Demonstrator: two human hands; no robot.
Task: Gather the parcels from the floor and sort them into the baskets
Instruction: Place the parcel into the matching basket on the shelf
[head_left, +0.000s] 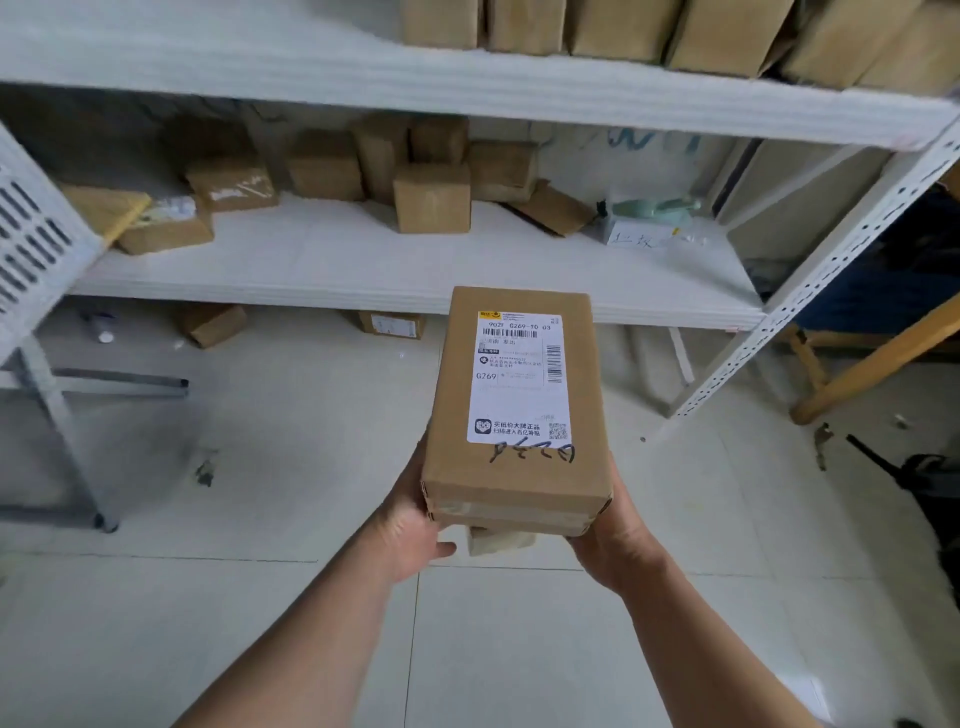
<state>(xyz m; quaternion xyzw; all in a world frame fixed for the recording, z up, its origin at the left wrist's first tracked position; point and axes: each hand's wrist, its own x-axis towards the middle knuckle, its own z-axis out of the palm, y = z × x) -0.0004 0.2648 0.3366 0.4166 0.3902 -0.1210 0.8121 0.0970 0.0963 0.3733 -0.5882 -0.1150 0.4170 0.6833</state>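
A brown cardboard parcel (514, 410) with a white shipping label and handwriting on top is held up in front of me over the tiled floor. My left hand (410, 514) grips its near left side and underside. My right hand (613, 525) grips its near right corner. A smaller pale packet (501, 540) shows under the parcel between my hands. Two more parcels lie on the floor under the shelf: one (213, 325) at the left and one labelled (392, 325) in the middle. A white slotted basket (36, 249) is at the far left edge.
A white metal shelving unit (395, 270) stands ahead, with several brown parcels on its middle and top boards. Its perforated upright (810, 280) slants down at the right. A wooden frame (872, 364) and dark objects lie at the right. A grey wheeled stand (67, 431) is at the left.
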